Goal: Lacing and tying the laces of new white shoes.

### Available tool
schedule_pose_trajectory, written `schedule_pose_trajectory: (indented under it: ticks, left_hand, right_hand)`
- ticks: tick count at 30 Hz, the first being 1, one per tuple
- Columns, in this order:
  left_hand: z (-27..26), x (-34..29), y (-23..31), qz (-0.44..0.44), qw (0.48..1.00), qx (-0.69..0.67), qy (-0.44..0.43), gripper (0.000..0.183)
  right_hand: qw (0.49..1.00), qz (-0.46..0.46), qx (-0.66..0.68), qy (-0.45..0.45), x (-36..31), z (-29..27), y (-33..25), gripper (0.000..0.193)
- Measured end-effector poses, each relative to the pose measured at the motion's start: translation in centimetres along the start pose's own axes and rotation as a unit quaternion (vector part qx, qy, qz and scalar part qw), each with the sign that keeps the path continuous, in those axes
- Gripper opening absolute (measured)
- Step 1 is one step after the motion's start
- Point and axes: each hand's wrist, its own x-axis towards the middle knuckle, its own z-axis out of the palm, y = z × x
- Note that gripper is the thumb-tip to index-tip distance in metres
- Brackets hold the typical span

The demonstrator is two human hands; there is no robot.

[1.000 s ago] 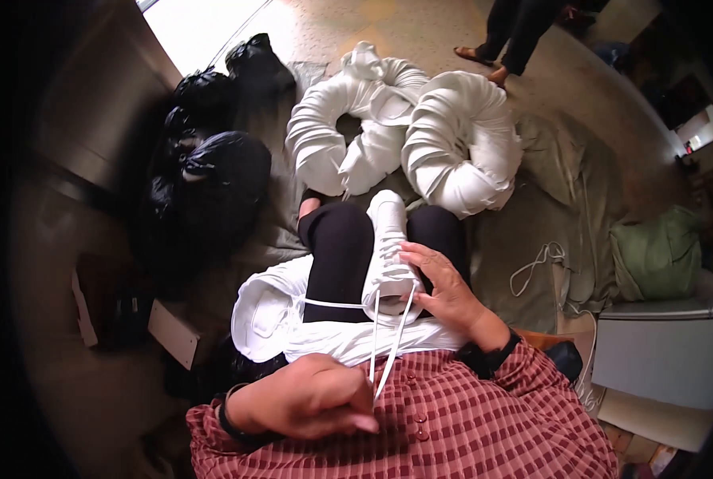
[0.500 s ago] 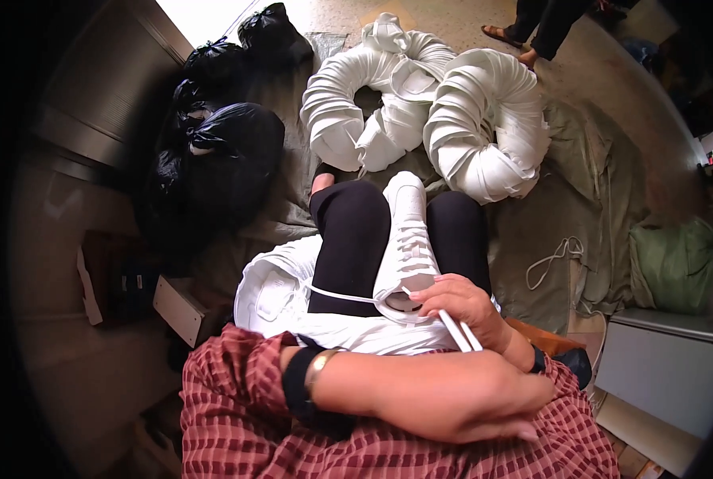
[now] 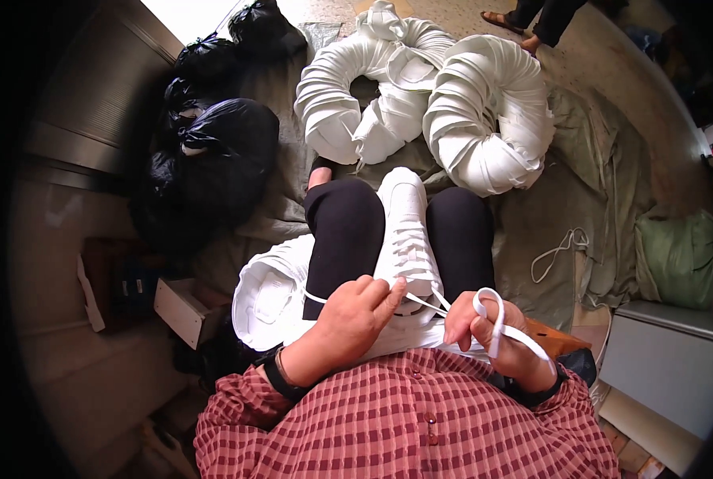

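A white lace-up shoe upper [image 3: 404, 209] lies between my thighs with its toe pointing away, partly laced. My left hand [image 3: 356, 315] is closed at the left of its lacing, thumb and finger pinched on a white shoelace. Further right, my right hand [image 3: 496, 331] is closed around the shoelace [image 3: 524, 342], which loops up over the fingers and trails across the back of the hand. Short lace lengths stretch between the upper and my right hand. Another white length runs left from my left hand toward a bundle of white uppers [image 3: 270, 291] beside my left thigh.
Two ring-shaped stacks of white uppers [image 3: 342, 104] lie ahead on a grey-green cloth [image 3: 580, 172]. Black plastic bags [image 3: 233, 152] stand at left, near an open box [image 3: 182, 311]. At right are a green sack [image 3: 680, 255] and a grey box [image 3: 668, 351]. Someone's feet [image 3: 508, 22] show beyond.
My left hand has come back from the far right to the left of the lacing. My right hand has moved off the upper's opening, slightly right and down, with the lace looped over it.
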Motion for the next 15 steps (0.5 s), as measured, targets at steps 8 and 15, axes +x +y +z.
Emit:
schedule_pose_trajectory:
  ticks: [8,15]
  left_hand:
    - [-0.9,4.5,2.0,0.072,0.935,-0.344,0.040,0.046]
    - [-1.6,1.0,3.2,0.091,0.925,-0.365,-0.045,0.023]
  right_hand:
    - [0.963,-0.169,-0.182,-0.105,3.6,2.1,-3.8,0.017]
    - [0.900,-0.067,-0.431,0.009,4.3,-2.0,0.3,0.035]
